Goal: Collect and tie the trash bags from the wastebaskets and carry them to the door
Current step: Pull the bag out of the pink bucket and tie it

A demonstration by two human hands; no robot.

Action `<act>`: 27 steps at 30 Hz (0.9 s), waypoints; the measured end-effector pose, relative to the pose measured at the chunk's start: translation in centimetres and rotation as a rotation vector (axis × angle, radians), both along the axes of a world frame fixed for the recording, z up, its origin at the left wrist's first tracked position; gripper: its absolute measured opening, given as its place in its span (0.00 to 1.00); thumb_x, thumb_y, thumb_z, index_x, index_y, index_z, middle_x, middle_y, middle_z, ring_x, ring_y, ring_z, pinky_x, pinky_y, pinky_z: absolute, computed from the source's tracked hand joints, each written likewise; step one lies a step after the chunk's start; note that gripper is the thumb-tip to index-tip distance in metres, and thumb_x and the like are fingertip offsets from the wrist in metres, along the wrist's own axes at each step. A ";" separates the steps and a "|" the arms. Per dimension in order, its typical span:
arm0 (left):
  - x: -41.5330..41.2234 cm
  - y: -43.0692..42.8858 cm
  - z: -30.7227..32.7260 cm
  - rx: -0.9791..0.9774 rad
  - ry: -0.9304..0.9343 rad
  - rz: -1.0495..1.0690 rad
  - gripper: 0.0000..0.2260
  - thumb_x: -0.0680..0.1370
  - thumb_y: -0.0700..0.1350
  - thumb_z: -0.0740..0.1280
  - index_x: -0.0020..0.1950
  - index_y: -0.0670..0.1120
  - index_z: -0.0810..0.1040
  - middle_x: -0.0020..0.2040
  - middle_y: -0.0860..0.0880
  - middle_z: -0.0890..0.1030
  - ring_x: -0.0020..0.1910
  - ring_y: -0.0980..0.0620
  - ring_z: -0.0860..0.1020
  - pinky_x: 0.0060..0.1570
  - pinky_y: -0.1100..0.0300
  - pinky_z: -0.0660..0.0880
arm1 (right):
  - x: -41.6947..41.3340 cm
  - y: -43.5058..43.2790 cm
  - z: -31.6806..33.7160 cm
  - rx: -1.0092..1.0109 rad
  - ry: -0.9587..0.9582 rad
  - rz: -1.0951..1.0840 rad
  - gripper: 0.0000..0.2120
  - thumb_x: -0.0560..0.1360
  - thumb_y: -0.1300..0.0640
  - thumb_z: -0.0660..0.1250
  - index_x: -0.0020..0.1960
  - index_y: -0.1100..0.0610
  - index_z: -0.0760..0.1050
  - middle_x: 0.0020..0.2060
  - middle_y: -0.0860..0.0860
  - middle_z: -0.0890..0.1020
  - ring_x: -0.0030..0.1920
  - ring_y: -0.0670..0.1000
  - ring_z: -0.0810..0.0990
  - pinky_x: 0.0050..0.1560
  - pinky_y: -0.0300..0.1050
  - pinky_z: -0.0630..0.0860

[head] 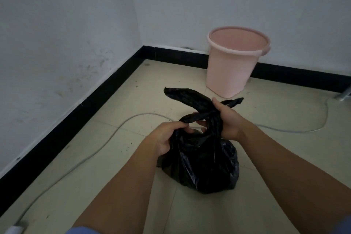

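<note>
Near the corner of the room, on the tiled floor, a black bag is sitting between the person's forearms, just in front of the pink bin. The bin is standing upright against the skirting and is showing no liner. This suggests the bag is out of it and is being closed on the floor, where its weight is being borne from below and both hands are being left free for the knot.

The left grip is curling round the gathered plastic at the bag's neck; judging by the pose, it is acting as the anchor. The right grip is closing round the place where the two twisted ears are crossing. The long ear is sticking up and away to the left, and the short ear is poking out beyond the knuckles toward the bin. The knot is probably being formed and is not yet drawn tight.

A pale cable is running across the floor behind the bag, near enough to be worth minding at the lift. No door is showing, so the carrying is waiting to be done.
</note>
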State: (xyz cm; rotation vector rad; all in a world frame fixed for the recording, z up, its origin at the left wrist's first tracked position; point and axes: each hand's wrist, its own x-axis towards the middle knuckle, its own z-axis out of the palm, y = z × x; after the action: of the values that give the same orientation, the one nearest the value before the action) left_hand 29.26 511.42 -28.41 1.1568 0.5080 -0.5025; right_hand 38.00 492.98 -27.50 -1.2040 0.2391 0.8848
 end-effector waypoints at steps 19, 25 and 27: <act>0.8 -0.1 -0.8 0.571 -0.055 0.134 0.04 0.71 0.38 0.72 0.43 0.41 0.79 0.40 0.42 0.81 0.38 0.46 0.79 0.41 0.56 0.77 | -0.7 0.6 -1.1 -0.504 -0.542 0.036 0.13 0.74 0.53 0.72 0.49 0.63 0.82 0.44 0.58 0.85 0.45 0.56 0.84 0.46 0.47 0.79; 1.2 0.4 -1.8 0.887 -0.005 0.349 0.05 0.72 0.37 0.62 0.47 0.41 0.75 0.42 0.42 0.81 0.41 0.44 0.79 0.41 0.55 0.76 | -1.3 1.5 -2.1 -0.462 -0.559 0.139 0.13 0.75 0.51 0.71 0.52 0.61 0.82 0.48 0.60 0.84 0.49 0.57 0.83 0.50 0.48 0.78; 1.5 0.7 -1.3 0.601 0.002 0.495 0.09 0.71 0.32 0.60 0.45 0.41 0.78 0.42 0.38 0.83 0.39 0.43 0.81 0.42 0.51 0.81 | -1.3 1.4 -2.1 -0.441 -0.574 0.135 0.13 0.75 0.52 0.71 0.52 0.61 0.82 0.48 0.60 0.84 0.48 0.56 0.83 0.49 0.47 0.78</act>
State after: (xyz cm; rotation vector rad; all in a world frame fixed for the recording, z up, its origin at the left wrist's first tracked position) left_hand 30.74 512.13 -29.71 1.5316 0.9554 0.0943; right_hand 36.73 494.43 -29.58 -1.8494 -0.1232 0.5789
